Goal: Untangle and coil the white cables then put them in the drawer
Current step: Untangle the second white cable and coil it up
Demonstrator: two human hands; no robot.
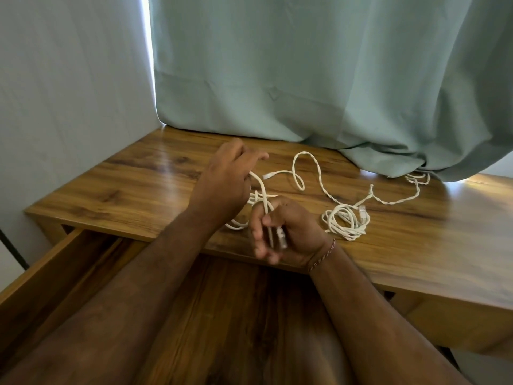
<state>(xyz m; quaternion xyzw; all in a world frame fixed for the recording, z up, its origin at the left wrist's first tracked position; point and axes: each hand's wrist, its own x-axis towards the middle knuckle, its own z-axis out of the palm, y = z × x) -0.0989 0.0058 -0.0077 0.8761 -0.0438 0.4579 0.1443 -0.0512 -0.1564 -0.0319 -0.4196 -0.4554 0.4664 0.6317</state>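
My right hand (288,232) is closed around one end of a white cable (262,194), its clear plug lying in the palm. The cable loops up to my left hand (226,179), which pinches it between the fingers just above the desk. From there the same twisted white cable (319,173) trails right across the wooden desk (125,190) toward the curtain. A second white cable sits as a small coil (347,220) to the right of my right hand. The wooden drawer (55,273) is pulled out below the desk edge at the lower left.
A pale green curtain (333,79) hangs over the back of the desk, and its hem lies on the far right of the top, covering part of the cable. A wall (69,93) borders the desk on the left.
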